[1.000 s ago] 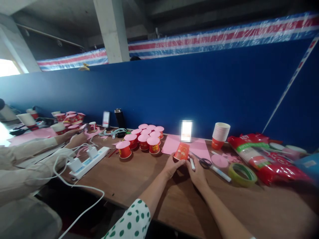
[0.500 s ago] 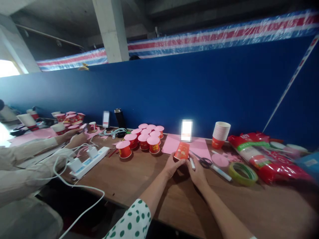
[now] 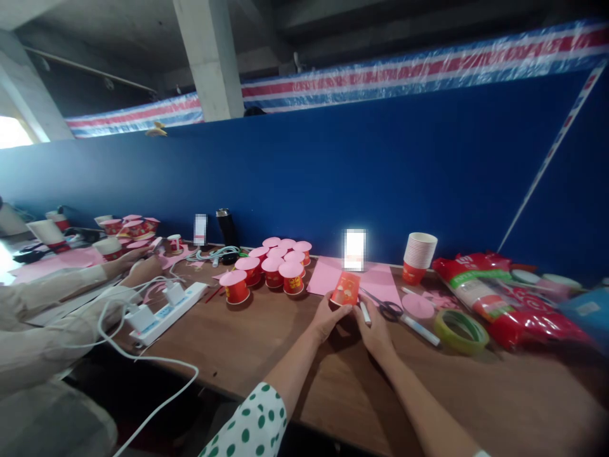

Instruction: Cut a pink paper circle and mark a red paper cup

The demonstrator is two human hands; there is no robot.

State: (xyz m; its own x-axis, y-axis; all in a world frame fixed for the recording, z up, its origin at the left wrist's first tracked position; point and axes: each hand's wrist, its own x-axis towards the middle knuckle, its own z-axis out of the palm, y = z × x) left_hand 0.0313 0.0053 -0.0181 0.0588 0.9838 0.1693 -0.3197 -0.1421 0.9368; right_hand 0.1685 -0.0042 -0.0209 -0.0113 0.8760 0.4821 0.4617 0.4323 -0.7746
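A red paper cup with a printed pattern is held up over the table, upside down, its wide rim towards me. My left hand is closed around its left side. My right hand is closed at the cup's lower right, with a white pen-shaped stick between its fingers. Just beyond the cup lies a pink paper sheet. Scissors lie right of my right hand, near a pink paper disc and a white-and-blue tube.
Several red cups topped with pink discs stand left of my hands. A stack of paper cups, a tape roll and red plastic packages are right. A power strip lies left, beside a co-worker's arms. A lit phone stands behind.
The view has shifted slightly, so everything sits a little further left. Both hands keep the same hold on the cup and the white stick.
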